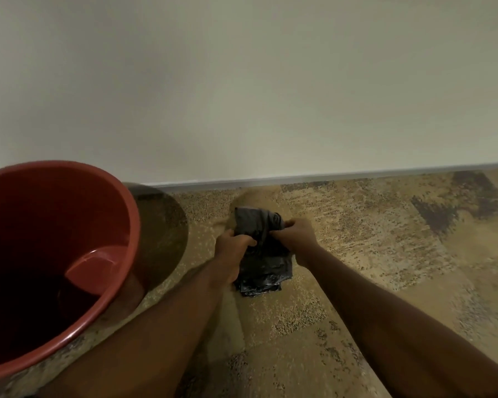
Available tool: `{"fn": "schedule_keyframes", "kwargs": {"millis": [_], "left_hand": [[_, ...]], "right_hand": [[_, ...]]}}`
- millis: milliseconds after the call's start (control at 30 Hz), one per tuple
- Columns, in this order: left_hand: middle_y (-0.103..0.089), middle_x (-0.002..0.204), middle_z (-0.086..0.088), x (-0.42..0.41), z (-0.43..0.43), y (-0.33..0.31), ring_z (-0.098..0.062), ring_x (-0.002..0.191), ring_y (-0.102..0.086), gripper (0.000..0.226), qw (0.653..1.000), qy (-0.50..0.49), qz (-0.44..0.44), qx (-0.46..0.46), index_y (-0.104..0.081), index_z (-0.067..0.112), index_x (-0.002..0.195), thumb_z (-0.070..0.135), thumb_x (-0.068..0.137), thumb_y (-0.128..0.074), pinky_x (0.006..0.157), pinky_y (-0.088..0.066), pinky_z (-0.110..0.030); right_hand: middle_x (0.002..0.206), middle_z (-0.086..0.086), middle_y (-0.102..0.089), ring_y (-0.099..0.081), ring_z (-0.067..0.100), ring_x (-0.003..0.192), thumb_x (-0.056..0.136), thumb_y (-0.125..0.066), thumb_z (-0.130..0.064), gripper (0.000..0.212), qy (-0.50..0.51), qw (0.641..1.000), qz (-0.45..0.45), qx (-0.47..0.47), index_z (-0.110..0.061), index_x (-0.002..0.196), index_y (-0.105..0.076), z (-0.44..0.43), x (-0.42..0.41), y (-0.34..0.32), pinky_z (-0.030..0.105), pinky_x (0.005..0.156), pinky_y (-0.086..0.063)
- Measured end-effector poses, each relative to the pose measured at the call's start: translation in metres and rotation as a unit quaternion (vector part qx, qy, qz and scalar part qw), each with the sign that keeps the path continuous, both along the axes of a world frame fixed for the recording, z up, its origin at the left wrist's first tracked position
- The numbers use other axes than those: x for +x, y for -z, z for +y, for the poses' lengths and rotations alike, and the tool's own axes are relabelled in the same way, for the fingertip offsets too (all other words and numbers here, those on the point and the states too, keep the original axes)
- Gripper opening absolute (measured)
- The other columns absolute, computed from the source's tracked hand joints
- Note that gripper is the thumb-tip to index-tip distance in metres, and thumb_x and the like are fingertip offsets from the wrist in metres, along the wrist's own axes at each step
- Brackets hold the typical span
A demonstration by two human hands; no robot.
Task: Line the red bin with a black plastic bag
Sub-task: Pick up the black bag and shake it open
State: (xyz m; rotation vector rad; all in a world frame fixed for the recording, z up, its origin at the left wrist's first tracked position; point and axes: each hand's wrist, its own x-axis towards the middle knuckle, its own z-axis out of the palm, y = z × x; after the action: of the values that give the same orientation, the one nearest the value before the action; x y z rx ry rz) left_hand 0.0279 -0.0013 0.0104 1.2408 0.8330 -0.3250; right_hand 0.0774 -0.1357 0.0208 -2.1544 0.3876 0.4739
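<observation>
A red bin (128,222) stands at the left on the carpet, upright, with a dark bare inside. To its right a folded black plastic bag (263,265) hangs just above the floor, still bunched and creased. My left hand (233,248) pinches the bag's left side. My right hand (295,234) grips its upper right edge. Both arms reach forward from the bottom of the view. Part of the bag is hidden behind my fingers.
A plain pale wall (242,81) with a light skirting strip (328,176) runs across just beyond the bag. Patterned tan and brown carpet (385,254) covers the floor to the right and toward me.
</observation>
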Motion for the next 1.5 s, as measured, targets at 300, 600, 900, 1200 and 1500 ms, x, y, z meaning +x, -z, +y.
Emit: {"fn": "schedule_keyframes", "kwargs": {"millis": [300,600,900,1200,1500], "left_hand": [[-0.065,0.09,-0.023,-0.024,0.03,-0.22,-0.03,0.073,-0.069,0.027,0.987,-0.026,-0.105,-0.118,-0.061,-0.008,0.103,-0.011,0.078,-0.054,0.054,-0.057,-0.031],[-0.044,0.133,-0.013,-0.039,0.086,-0.494,-0.031,0.114,-0.058,0.099,0.964,0.051,-0.238,-0.104,-0.021,0.037,0.146,0.014,0.07,-0.079,0.08,-0.058,-0.04],[-0.057,0.1,0.004,-0.077,0.127,-0.76,-0.008,0.099,-0.051,0.032,0.793,0.281,-0.389,0.376,-0.068,0.013,0.11,0.013,0.078,-0.075,0.093,-0.039,-0.033],[-0.073,0.082,0.007,-0.111,0.144,-0.964,-0.007,0.077,-0.069,0.007,0.853,0.122,-0.415,0.293,-0.072,0.027,0.08,0.027,0.086,-0.067,0.063,-0.052,-0.018],[-0.068,0.11,-0.014,-0.137,0.144,-1.049,-0.028,0.099,-0.066,0.028,0.912,-0.035,-0.393,0.113,-0.065,0.003,0.111,0.017,0.086,-0.066,0.091,-0.053,-0.039]], "right_hand": [[0.079,0.004,-0.066,-0.069,0.025,0.081,0.068,-0.08,-0.007,0.026,0.02,0.996,-0.055,0.067,-0.019,0.075,-0.058,0.026,-0.028,-0.233,0.034,0.066,-0.061],[0.098,0.01,-0.054,-0.062,0.025,0.087,0.069,-0.079,-0.007,0.057,0.05,0.986,-0.075,0.138,-0.015,0.112,-0.041,0.049,-0.037,-0.508,0.036,0.065,-0.058],[0.107,0.016,-0.054,-0.061,0.02,0.078,0.078,-0.075,-0.011,0.043,-0.033,0.972,-0.053,0.226,-0.01,0.109,-0.046,0.085,-0.078,-0.765,0.025,0.047,-0.052],[0.11,0.016,-0.063,-0.066,0.024,0.08,0.085,-0.025,-0.075,0.077,-0.016,0.937,-0.074,0.342,-0.013,0.127,-0.044,0.079,-0.139,-0.944,0.033,0.069,-0.059],[0.139,-0.005,-0.049,-0.044,0.02,0.129,0.087,-0.029,-0.073,0.071,-0.138,0.937,-0.149,0.283,-0.026,0.139,-0.038,0.07,-0.184,-0.95,0.044,0.098,-0.028]]}}
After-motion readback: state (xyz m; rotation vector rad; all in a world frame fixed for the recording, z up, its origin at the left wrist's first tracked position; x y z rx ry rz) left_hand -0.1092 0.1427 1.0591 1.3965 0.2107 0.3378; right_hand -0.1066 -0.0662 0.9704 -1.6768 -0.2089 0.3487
